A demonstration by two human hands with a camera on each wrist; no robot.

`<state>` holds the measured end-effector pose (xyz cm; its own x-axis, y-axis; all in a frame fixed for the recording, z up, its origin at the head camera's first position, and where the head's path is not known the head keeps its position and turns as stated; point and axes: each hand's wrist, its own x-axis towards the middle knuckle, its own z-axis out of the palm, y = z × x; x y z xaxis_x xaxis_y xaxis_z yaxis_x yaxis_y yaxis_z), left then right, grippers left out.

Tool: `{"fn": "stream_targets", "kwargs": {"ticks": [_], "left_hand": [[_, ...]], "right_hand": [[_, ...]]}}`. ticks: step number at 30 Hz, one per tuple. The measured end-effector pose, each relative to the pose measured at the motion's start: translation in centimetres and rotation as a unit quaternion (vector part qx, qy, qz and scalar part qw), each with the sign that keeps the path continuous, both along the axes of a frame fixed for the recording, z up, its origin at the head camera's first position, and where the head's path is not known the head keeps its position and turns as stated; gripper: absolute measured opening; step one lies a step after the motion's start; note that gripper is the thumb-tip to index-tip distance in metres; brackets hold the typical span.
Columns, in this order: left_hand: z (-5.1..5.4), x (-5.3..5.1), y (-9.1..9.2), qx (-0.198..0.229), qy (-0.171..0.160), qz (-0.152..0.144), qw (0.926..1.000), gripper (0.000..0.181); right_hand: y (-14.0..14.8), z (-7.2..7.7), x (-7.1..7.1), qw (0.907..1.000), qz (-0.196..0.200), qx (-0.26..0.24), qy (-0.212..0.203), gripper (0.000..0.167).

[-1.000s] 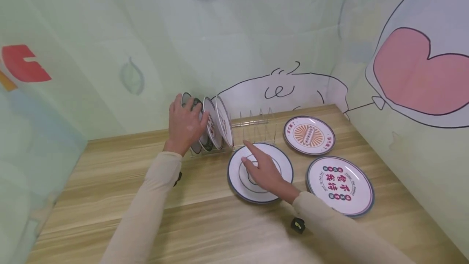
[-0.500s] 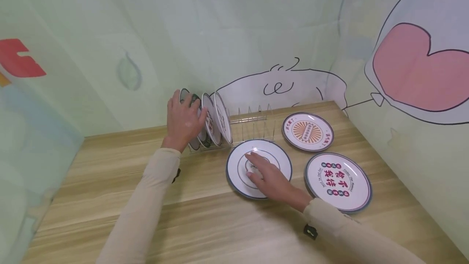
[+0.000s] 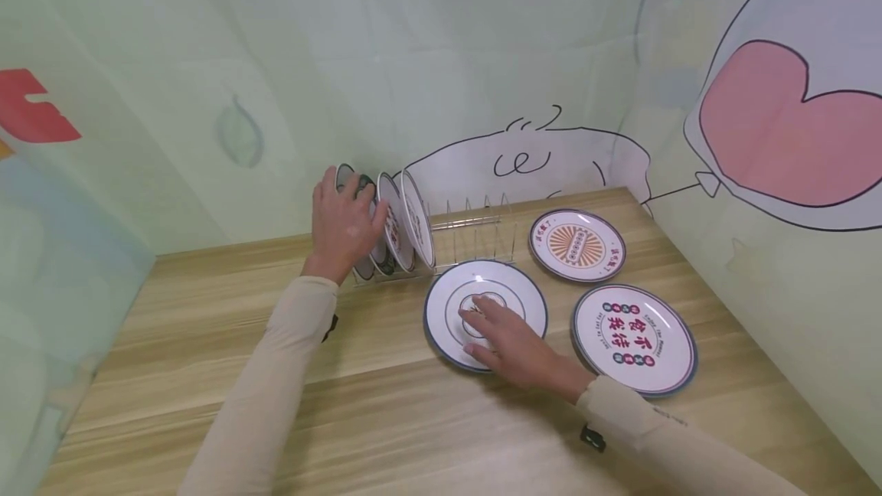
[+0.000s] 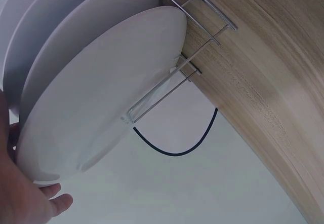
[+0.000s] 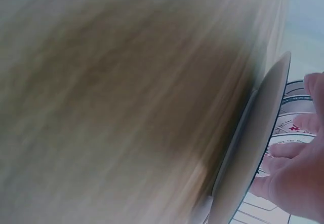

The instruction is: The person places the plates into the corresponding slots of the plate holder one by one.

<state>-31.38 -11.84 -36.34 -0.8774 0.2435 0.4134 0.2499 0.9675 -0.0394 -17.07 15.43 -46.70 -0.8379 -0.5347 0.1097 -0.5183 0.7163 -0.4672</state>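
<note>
My left hand [image 3: 344, 226] grips the leftmost upright plates in a wire rack [image 3: 475, 222], its fingers over the rim of a green-patterned plate [image 3: 365, 188] and its thumb to the right. The left wrist view shows part of this hand [image 4: 25, 196] beside the rim of a white plate [image 4: 106, 87]. My right hand [image 3: 517, 344] is over a blue-rimmed plate [image 3: 455, 289] lying on the table, fingers spread. In the right wrist view, the fingers of this hand [image 5: 296, 171] are over a plate seen nearly edge-on [image 5: 258, 138]; contact is unclear.
Two more upright plates, one in the middle [image 3: 397, 224] and one at the right [image 3: 418, 220], stand in the rack. A plate with an orange sunburst [image 3: 577, 246] lies at the back right, and a red-lettered plate [image 3: 661, 343] lies in front of it.
My right hand has moved from the far part of the blue-rimmed plate toward its near right side. My left hand has stayed at the rack, and the plates keep their places.
</note>
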Motion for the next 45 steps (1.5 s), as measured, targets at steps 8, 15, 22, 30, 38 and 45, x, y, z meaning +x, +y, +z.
{"fn": "stream_targets", "kwargs": {"ticks": [8, 15, 22, 30, 38, 45], "left_hand": [[0.0, 0.1, 0.1, 0.001, 0.016, -0.007, 0.9998, 0.052], [0.2, 0.1, 0.1, 0.004, 0.026, -0.011, 0.9996, 0.052], [0.1, 0.1, 0.0, 0.009, 0.033, -0.015, 0.9993, 0.052], [0.0, 0.1, 0.0, 0.000, 0.043, -0.013, 0.9990, 0.051], [-0.1, 0.2, 0.0, -0.002, 0.033, -0.008, 0.9994, 0.052], [-0.2, 0.1, 0.0, 0.000, 0.031, -0.009, 0.9995, 0.052]], "right_hand": [[0.4, -0.5, 0.4, 0.9981, 0.028, 0.050, -0.023, 0.063], [0.4, -0.5, 0.6, 0.9963, 0.039, 0.076, -0.013, 0.075], [0.5, -0.6, 0.6, 0.9947, 0.049, 0.090, -0.004, 0.080], [0.3, -0.8, 0.7, 0.9941, 0.049, 0.097, -0.003, 0.071], [-0.1, -1.2, 0.9, 0.9904, 0.057, 0.125, 0.017, 0.060], [-0.5, -0.9, 1.4, 0.9872, 0.060, 0.145, 0.031, 0.055]]}}
